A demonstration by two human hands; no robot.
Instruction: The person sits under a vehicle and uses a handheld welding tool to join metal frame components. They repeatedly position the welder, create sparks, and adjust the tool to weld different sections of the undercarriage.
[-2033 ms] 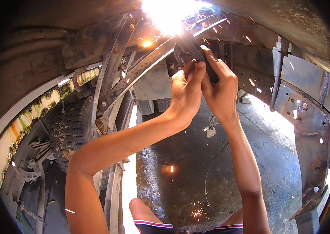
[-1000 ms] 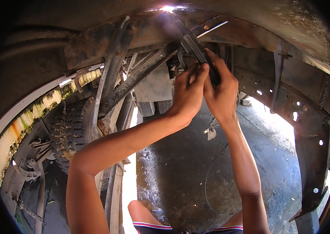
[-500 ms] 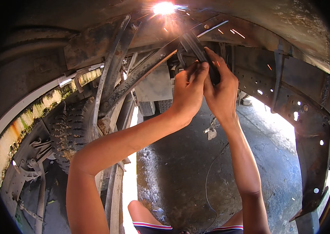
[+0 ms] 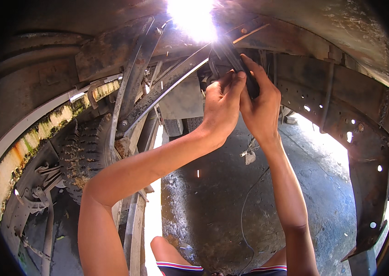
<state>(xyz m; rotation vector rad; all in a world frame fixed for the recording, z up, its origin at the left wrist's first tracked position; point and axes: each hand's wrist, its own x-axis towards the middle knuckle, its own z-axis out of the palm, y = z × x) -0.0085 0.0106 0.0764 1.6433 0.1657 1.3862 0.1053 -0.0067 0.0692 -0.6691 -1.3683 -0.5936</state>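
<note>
Both my arms reach up under a vehicle body. My left hand (image 4: 222, 101) is closed, its thumb pressed to the lower end of a dark, long, flat-sided piece (image 4: 235, 55); what kind of piece it is I cannot make out. My right hand (image 4: 263, 101) grips the same piece from the other side, fingers along its edge. The piece slants up and left toward a white welding arc (image 4: 192, 18), whose glare hides its upper surroundings. A dark curved metal part (image 4: 213, 64) shows just above my left hand.
Slanting metal braces (image 4: 167, 89) cross to the left, with a treaded tyre (image 4: 84, 154) below. A rusty perforated beam (image 4: 341, 119) curves along the right. A thin cable (image 4: 243, 216) lies on the concrete floor (image 4: 213, 202), and a pale connector (image 4: 249, 157) shows beyond my hands.
The arc's glare has grown much larger and whiter, spreading downward over the nearby metal. Flying sparks sit in different places. My hands and the dark piece have hardly moved.
</note>
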